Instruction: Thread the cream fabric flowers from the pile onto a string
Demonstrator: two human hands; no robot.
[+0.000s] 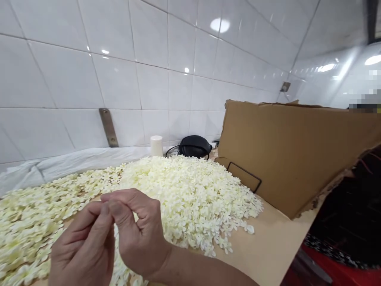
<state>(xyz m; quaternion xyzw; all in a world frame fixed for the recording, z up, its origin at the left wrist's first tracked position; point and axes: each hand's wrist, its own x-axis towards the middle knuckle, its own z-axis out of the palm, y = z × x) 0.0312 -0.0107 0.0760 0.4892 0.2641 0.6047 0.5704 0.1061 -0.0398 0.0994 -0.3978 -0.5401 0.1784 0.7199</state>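
A big heap of small cream-white fabric flowers (178,190) covers the cardboard-lined table (268,246). My left hand (85,248) and my right hand (137,230) meet at the lower left, above the near edge of the heap. Both have their fingers pinched together, fingertips touching each other. Whatever sits between the fingertips is too small or hidden to name.
A brown cardboard sheet (291,155) stands upright at the right, with a thin wire loop (245,176) at its foot. By the tiled wall stand a white cylinder (156,145) and a black rounded object (194,146). Dark and red fabric (348,222) fills the right edge.
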